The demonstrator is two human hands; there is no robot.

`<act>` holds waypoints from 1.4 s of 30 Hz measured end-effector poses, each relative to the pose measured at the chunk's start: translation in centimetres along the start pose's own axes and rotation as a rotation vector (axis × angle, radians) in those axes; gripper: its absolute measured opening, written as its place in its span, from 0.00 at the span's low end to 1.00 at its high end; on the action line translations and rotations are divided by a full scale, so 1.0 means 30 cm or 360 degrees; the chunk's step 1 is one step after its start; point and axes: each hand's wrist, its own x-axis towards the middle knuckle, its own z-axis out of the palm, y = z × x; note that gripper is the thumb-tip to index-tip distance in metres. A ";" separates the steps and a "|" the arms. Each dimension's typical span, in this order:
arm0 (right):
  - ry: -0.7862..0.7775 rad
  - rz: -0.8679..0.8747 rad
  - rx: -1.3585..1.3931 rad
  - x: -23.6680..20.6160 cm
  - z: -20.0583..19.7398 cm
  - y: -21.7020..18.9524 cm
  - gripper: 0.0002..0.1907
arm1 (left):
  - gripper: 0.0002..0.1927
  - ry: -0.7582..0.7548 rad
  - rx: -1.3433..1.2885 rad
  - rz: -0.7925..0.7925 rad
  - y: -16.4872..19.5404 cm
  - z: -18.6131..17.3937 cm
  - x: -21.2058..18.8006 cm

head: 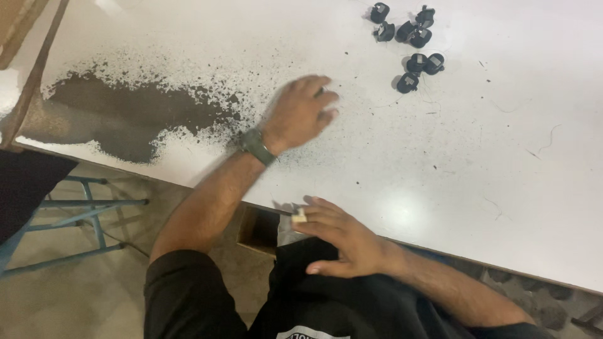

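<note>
Palm-down, left hand (300, 113) rests blurred on the white bench (440, 163), fingers (317, 85) loosely curled, holding nothing, just right of the dark powder (125, 113). Right hand (342, 242) hovers at the bench edge, fingers spread, a small pale piece (300, 217) at its fingertip. Black parts (409, 37) lie well apart. Open box (257, 231) below; contents cannot tell.

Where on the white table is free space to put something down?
The widest bare patch of the table lies right of the left hand, below the black parts. The far middle is also free. Dark powder crowds the left side; the right hand blocks the near edge.
</note>
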 end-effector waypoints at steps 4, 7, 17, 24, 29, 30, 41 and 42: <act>0.0898 0.0214 -0.0101 -0.227 -0.128 -0.027 0.15 | 0.24 -0.0152 -0.0077 0.0219 0.205 0.091 -0.068; 0.1512 0.0490 -0.0264 -0.383 -0.235 -0.036 0.04 | 0.26 -0.0269 -0.0141 0.0323 0.345 0.149 -0.063; 0.1907 0.0878 0.0033 -0.650 -0.250 -0.052 0.09 | 0.14 0.0395 -0.0835 -0.0129 0.425 0.080 -0.158; 0.1613 0.0819 -0.0609 -0.680 -0.229 -0.015 0.08 | 0.23 0.0328 -0.0142 0.0243 0.563 0.125 -0.255; 0.1545 0.1074 -0.0727 -0.641 -0.232 -0.053 0.14 | 0.21 0.0127 0.0221 0.0180 0.576 0.104 -0.225; 0.1457 0.1040 -0.0860 -0.637 -0.232 -0.056 0.13 | 0.19 0.0133 0.0147 0.0165 0.573 0.104 -0.233; 0.1234 0.0925 -0.1052 -0.620 -0.238 -0.069 0.12 | 0.18 0.0323 -0.0525 0.0159 0.575 0.131 -0.301; 0.1203 0.0909 -0.1033 -0.611 -0.233 -0.070 0.12 | 0.18 0.0282 -0.0590 0.0151 0.592 0.144 -0.295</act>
